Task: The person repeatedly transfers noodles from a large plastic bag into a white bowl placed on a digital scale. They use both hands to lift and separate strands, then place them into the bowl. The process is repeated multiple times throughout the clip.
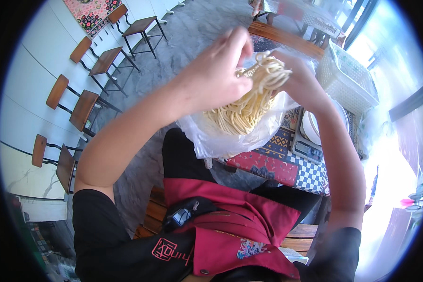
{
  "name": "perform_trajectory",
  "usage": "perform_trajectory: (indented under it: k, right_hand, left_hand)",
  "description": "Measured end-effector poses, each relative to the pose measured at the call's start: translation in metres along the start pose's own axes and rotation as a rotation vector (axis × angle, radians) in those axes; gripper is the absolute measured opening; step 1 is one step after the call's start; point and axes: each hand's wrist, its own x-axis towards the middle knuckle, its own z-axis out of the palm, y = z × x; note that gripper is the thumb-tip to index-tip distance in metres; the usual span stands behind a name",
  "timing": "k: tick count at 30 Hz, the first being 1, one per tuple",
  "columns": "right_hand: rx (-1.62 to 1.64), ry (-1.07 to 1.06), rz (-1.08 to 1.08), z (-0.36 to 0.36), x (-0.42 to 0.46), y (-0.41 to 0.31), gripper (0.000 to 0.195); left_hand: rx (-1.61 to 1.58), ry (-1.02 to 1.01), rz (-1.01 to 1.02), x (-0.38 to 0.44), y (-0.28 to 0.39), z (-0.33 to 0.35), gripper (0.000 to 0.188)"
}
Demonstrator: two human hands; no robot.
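Note:
Pale noodles [243, 114] lie heaped in an open clear plastic bag [218, 142] at the near left corner of the table. Above the heap, my right hand [292, 72] grips a lifted bunch of noodles. My left hand [229, 70] is beside that bunch, its fingers curled and blurred; whether it pinches any strands cannot be told. To the right of the bag, a digital kitchen scale [306, 151] bears a round white dish [310, 127], partly behind my right forearm.
A patterned cloth covers the table [261, 165]. Beyond the scale stands a white perforated plastic basket [349, 77] with a clear liner. A wooden bench [285, 38] is at the far side. Several wooden chairs [83, 109] line the left wall.

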Motion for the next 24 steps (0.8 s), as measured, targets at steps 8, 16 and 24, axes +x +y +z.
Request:
perform_trajectory:
  k: [8,16,24]
  right_hand:
    - [-0.161,0.142,-0.153,-0.007,0.002,-0.005,0.022]
    - [-0.167,0.199,-0.184,-0.003,0.005,-0.005,0.024]
    - [0.043,0.319,-0.123,-0.006,0.007,-0.022,0.025]
  left_hand:
    - [0.423,-0.265,-0.115,-0.018,-0.08,0.045,0.058]
    - [0.329,-0.289,0.111,0.013,-0.106,0.036,0.042]
    - [0.202,0.129,0.185,0.029,-0.032,-0.049,0.02]
